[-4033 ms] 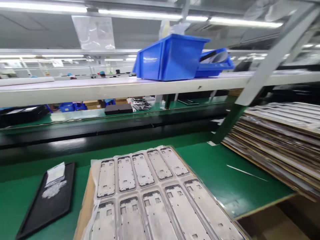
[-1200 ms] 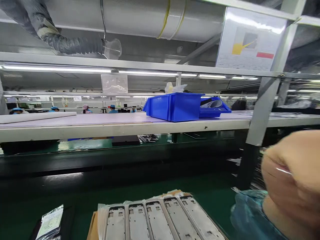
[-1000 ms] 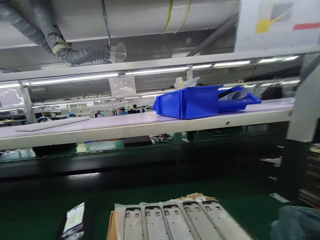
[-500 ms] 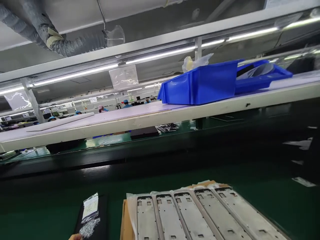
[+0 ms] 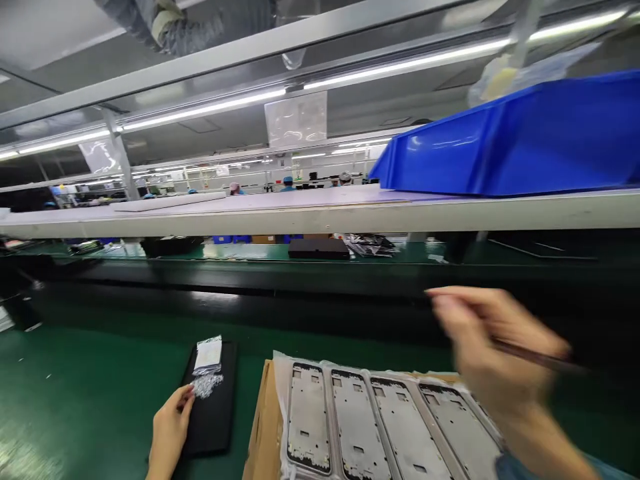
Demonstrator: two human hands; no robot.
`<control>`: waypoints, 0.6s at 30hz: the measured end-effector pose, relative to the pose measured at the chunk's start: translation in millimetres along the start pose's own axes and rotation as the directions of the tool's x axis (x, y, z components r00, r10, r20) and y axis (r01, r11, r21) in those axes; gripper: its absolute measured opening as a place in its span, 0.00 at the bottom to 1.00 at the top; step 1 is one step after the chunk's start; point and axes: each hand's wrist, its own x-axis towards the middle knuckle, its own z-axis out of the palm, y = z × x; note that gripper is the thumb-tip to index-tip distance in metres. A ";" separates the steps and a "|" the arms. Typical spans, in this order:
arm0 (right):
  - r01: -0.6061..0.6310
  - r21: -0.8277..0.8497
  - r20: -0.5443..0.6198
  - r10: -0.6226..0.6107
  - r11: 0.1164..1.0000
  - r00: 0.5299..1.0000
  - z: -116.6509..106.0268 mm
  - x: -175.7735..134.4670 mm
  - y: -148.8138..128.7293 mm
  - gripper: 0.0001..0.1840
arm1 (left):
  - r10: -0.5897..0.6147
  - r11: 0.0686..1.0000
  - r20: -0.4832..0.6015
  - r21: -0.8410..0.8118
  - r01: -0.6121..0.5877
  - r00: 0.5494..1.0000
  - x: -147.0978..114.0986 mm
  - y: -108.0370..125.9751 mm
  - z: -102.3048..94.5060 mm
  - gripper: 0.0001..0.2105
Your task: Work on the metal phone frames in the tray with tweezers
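Note:
My left hand (image 5: 171,425) reaches over a black flat tray (image 5: 213,423), thumb and fingertips pinched at the edge of a pile of tiny silvery pieces (image 5: 206,385). What lies in that pinch is too small to make out. A small clear bag with a white label (image 5: 208,355) lies just above the pile. My right hand (image 5: 493,343), smeared by motion, is raised over the right side of a row of metal phone frames (image 5: 359,420). It grips a thin dark stick-like tool (image 5: 535,357), which sticks out behind the hand; its exact kind is blurred.
The phone frames lie in clear plastic on a cardboard box (image 5: 267,413) on the green bench (image 5: 100,387). A white shelf (image 5: 280,221) crosses ahead at head height, bearing a blue bin (image 5: 450,150). Behind it are a black box (image 5: 319,249) and distant people.
The view has levelled and shifted, moving the shelf bin rightward in the picture. My left hand now shows further in at the silvery pile. My right hand has come into view with the dark tool.

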 end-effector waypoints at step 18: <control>-0.133 0.094 0.560 0.058 0.987 0.826 107.9 -124.7 42.9 0.19 | -0.136 0.931 -0.059 -0.348 0.108 0.989 -14.7 68.0 -10.0 0.17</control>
